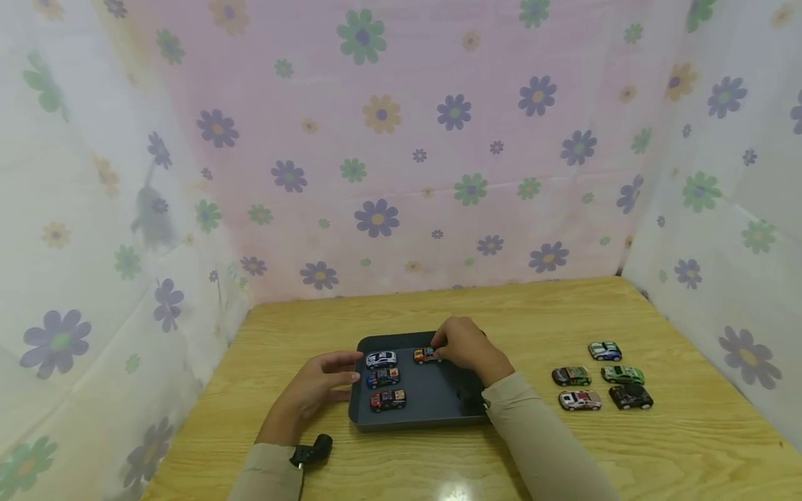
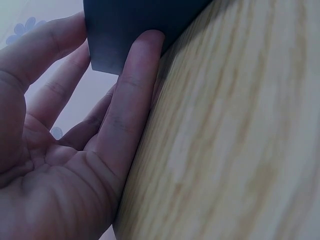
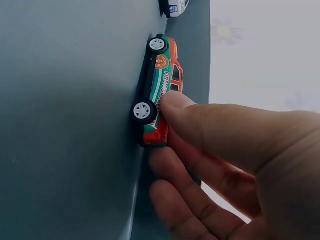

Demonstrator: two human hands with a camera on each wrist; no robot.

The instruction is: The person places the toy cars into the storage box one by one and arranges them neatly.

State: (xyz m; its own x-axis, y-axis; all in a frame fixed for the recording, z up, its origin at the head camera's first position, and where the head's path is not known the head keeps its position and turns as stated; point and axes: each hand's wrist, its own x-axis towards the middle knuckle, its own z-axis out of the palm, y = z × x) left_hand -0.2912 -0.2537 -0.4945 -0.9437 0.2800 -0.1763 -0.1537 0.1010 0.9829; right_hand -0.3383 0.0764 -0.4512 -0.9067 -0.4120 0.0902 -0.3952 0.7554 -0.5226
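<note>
Over on the left, a black device [image 1: 311,452] sat at the left wrist, and there was the left hand [image 1: 316,386], fingers spread apart, tips against the outer left wall of the dark grey tray [image 1: 432,400], clamped on nothing! Inside that tray, four toy cars in all: three made a column down the left side, a white car [image 1: 381,360] at the far end, a blue car [image 1: 383,378] in the middle, a red car [image 1: 388,400] nearest, their markings too small to read. Then, further right near the far wall, came number four, the orange-and-green car [image 3: 162,75], and the lettering on its side read "FIRE", the rest running under the thumb! The right hand [image 1: 466,348] had it, thumb and fingers clamped together on its body, its white-hubbed wheels right by the tray floor; whether they touched, you couldn't tell. And out to the right, on the wooden table [image 1: 526,445], five more cars: a dark multicoloured car [image 1: 571,376], a white-and-red car [image 1: 579,401], a white car with blue and green [image 1: 604,351], a green car [image 1: 623,375] and a black car [image 1: 631,397], any writing on them unreadable!
</note>
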